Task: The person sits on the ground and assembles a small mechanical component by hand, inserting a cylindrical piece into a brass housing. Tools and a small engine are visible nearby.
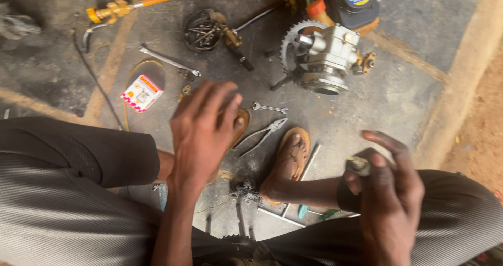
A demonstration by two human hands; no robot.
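My left hand [201,132] hangs over the floor between my knees, fingers spread and loose, holding nothing. It hovers above my left sandalled foot. My right hand [385,190] rests by my right knee with its fingers closed on a small dull metal part [358,165] pinched near the thumb. Pliers [262,135] lie on the concrete between my feet, and a small spanner [269,108] lies just beyond them.
A grey engine block with a toothed sprocket [319,56] stands ahead. A long spanner [167,61], a small red-and-white box [142,92], a round dish of parts [203,30] and an orange-handled tool [139,4] lie around. Thin rods [280,217] lie near my right foot [288,164].
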